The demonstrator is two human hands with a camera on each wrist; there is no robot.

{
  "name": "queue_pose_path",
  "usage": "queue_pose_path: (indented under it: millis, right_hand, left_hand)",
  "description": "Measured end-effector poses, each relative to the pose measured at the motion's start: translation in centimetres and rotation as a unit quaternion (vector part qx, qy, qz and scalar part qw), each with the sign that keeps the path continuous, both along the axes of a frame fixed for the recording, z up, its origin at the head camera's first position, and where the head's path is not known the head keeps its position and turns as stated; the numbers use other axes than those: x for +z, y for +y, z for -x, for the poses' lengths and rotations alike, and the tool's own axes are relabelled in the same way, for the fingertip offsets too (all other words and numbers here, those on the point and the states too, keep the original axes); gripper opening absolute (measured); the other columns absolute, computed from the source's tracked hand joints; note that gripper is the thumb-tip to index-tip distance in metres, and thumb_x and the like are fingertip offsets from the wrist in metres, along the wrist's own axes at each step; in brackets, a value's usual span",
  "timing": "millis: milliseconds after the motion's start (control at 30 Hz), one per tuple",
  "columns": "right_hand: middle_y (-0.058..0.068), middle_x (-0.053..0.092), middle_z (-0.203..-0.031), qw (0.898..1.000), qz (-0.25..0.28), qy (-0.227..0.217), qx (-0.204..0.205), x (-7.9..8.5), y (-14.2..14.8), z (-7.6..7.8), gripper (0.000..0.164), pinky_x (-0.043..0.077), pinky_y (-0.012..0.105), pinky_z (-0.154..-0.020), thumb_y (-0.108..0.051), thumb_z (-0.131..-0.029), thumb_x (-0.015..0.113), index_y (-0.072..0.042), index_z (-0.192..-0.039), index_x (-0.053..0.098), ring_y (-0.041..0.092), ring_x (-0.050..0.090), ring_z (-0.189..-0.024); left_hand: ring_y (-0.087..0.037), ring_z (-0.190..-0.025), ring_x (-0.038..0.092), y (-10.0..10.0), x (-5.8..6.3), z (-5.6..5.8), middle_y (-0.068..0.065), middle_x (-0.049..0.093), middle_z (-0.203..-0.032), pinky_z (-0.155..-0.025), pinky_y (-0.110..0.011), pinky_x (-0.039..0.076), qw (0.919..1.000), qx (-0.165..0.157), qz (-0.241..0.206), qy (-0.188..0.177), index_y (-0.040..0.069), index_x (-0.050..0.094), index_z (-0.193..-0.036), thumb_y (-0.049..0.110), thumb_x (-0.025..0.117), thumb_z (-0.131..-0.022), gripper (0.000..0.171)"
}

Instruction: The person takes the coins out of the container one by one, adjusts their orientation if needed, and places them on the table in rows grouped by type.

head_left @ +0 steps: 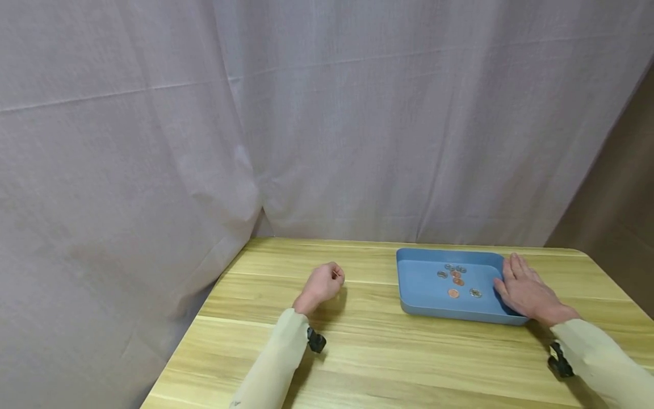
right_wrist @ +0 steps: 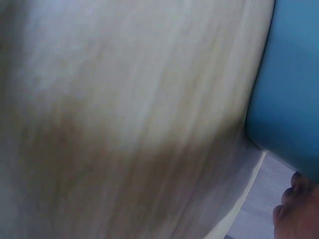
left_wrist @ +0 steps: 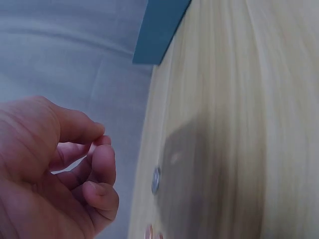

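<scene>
My left hand [head_left: 322, 282] is raised over the left part of the table, thumb and forefinger pinched together and the other fingers curled. A thin sliver that looks like a coin's edge shows between its fingertips, mostly hidden. In the left wrist view a silver coin [left_wrist: 156, 180] lies on the table close by, with copper-coloured coin edges [left_wrist: 148, 231] at the bottom. The hand hides them in the head view. My right hand [head_left: 528, 289] rests, fingers extended, on the right rim of a blue tray [head_left: 421, 295]. Several silver coins [head_left: 476, 292] and copper coins [head_left: 453, 293] lie inside.
The wooden table [head_left: 378, 358] ends at a grey curtain [head_left: 347, 142] behind and on the left. A brown surface [head_left: 618, 199] stands beyond its right end. Small black wrist cameras [head_left: 316, 341] sit under both sleeves.
</scene>
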State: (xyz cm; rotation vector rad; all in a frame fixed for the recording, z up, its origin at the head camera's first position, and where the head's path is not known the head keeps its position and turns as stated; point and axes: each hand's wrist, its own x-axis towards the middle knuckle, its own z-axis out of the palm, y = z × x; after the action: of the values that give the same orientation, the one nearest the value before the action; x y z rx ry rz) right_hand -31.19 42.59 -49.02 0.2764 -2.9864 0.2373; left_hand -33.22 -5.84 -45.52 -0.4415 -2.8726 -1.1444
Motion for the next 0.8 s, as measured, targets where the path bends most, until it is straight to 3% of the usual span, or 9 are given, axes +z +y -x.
queue_pose_path:
  millis: [333, 800]
  right_hand:
    - [0.043, -0.003, -0.153, 1.0, 0.001, -0.006, -0.001, -0.2, 0.1, 0.1, 0.075, 0.01, 0.066, -0.115, -0.037, -0.106, 0.031, 0.024, -0.144, 0.009, 0.056, 0.0, -0.144]
    - [0.044, 0.0, -0.152, 1.0, -0.004, 0.001, -0.006, -0.4, 0.1, 0.2, 0.072, 0.012, 0.066, -0.115, -0.035, -0.105, 0.032, 0.024, -0.143, 0.012, 0.055, 0.001, -0.144]
  left_hand:
    - [-0.007, -0.062, 0.049, 3.6, 0.5, -0.3, 0.004, 0.059, -0.075, -0.057, -0.02, 0.04, 0.9995, -0.029, -0.012, 0.001, 0.012, 0.064, -0.091, 0.009, 0.056, -0.092, 0.008]
    - [-0.005, -0.064, 0.053, 9.2, 2.9, -1.8, 0.006, 0.062, -0.078, -0.058, -0.019, 0.043, 0.997, -0.073, -0.023, -0.007, 0.015, 0.063, -0.095, 0.019, 0.061, -0.095, 0.005]
